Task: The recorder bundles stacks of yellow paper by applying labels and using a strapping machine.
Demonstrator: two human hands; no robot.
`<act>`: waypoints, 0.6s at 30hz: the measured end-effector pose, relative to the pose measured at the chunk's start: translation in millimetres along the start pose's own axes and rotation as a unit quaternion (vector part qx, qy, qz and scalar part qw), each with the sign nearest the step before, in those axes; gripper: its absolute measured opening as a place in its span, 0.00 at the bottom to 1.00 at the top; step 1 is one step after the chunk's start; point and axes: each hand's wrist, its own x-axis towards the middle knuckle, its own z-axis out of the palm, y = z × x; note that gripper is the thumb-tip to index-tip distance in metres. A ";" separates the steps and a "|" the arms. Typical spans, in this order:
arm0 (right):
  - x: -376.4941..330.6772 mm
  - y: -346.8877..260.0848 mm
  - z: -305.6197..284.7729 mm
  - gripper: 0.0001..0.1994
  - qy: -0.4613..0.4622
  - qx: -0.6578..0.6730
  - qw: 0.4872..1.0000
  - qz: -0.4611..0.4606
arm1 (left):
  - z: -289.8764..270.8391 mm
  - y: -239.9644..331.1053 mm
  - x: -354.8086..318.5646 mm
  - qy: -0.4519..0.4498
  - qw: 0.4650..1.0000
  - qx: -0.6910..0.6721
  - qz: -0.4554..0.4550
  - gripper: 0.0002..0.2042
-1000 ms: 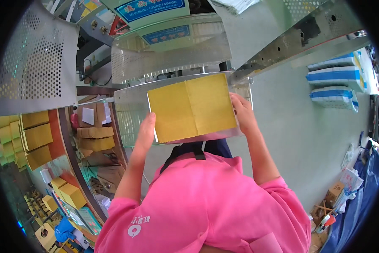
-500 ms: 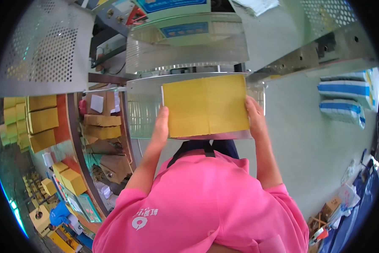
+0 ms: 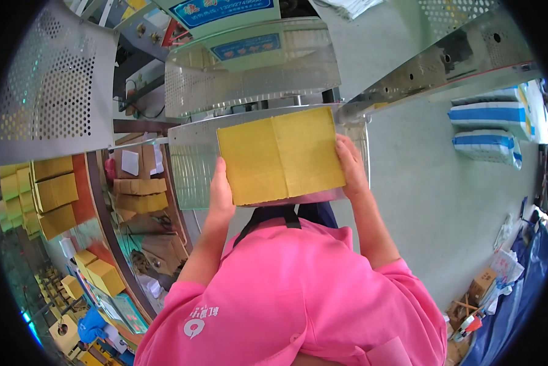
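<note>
Between my two hands is a flat yellow cardboard piece (image 3: 281, 157), possibly several sheets together, with a fold line down its middle. My left hand (image 3: 221, 188) grips its left edge, and my right hand (image 3: 352, 163) grips its right edge. The fingers of both hands go out of sight beneath the cardboard. It is held over a shiny metal tray-like surface (image 3: 191, 171) in front of my body, slightly tilted, its right side farther from me. Whether it touches that surface I cannot tell.
Beyond the cardboard stands a metal machine with a clear ribbed cover (image 3: 255, 67). A perforated metal panel (image 3: 48, 85) is at upper left; a metal beam (image 3: 439, 64) crosses upper right. Yellow boxes (image 3: 105, 277) sit on a bench at left. White-and-blue sacks (image 3: 487, 116) lie at right.
The cardboard and both hands have shifted slightly left in the picture, along with the whole scene, as the view turned a little. Both hands keep the same hold.
</note>
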 end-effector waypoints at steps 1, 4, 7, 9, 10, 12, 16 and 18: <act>-0.1 0.0 1.6 0.19 -0.002 0.007 1.000 0.010 | -1.7 -0.6 -0.7 0.000 1.000 0.000 0.001 0.27; -3.2 -4.2 11.8 0.21 -0.013 0.063 0.997 -0.040 | -8.4 2.4 1.9 0.010 1.000 -0.019 -0.009 0.26; -1.0 -4.9 13.1 0.23 -0.007 0.099 0.995 -0.012 | -10.1 12.4 7.3 -0.062 0.996 -0.069 0.003 0.26; 0.6 -2.0 13.9 0.24 -0.012 0.095 0.995 -0.016 | -8.6 10.9 8.9 -0.058 0.998 -0.018 -0.008 0.24; 2.5 -1.1 14.6 0.24 -0.019 0.092 0.995 -0.019 | -4.2 7.0 9.9 -0.060 0.998 -0.020 -0.005 0.24; 2.3 1.2 22.0 0.24 -0.029 0.102 0.994 -0.027 | 10.3 -4.6 12.4 -0.026 0.994 -0.110 0.009 0.24; 20.3 0.6 28.0 0.24 -0.032 0.120 0.991 -0.040 | 22.1 -5.7 27.2 -0.033 0.991 -0.084 0.099 0.25; 31.0 -12.0 25.9 0.25 -0.042 0.119 0.991 -0.052 | 27.2 11.7 36.6 -0.089 0.989 -0.065 0.098 0.25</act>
